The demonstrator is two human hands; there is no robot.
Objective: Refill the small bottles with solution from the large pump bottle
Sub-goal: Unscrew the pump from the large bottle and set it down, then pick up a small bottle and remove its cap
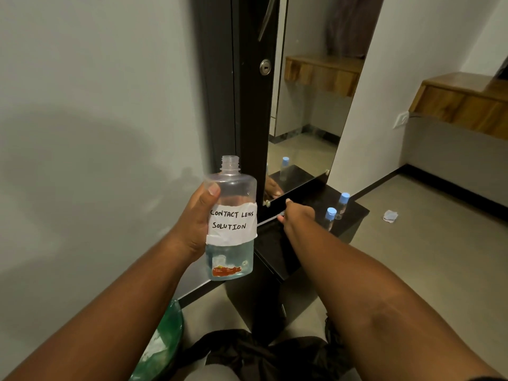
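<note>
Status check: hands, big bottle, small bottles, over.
Left hand grips big bottle, upright, pump off, neck open. Right hand reaching over dark shelf. Two small bottles capped, untouched. Nothing in the way.

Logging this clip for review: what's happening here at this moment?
A person's left hand holds up the large bottle labelled "Contact Lens Solution", upright, its neck open with no pump on it, and partly full. The right hand reaches to the dark shelf below the mirror; what it holds is unclear. Two small blue-capped bottles stand there, capped.
</note>
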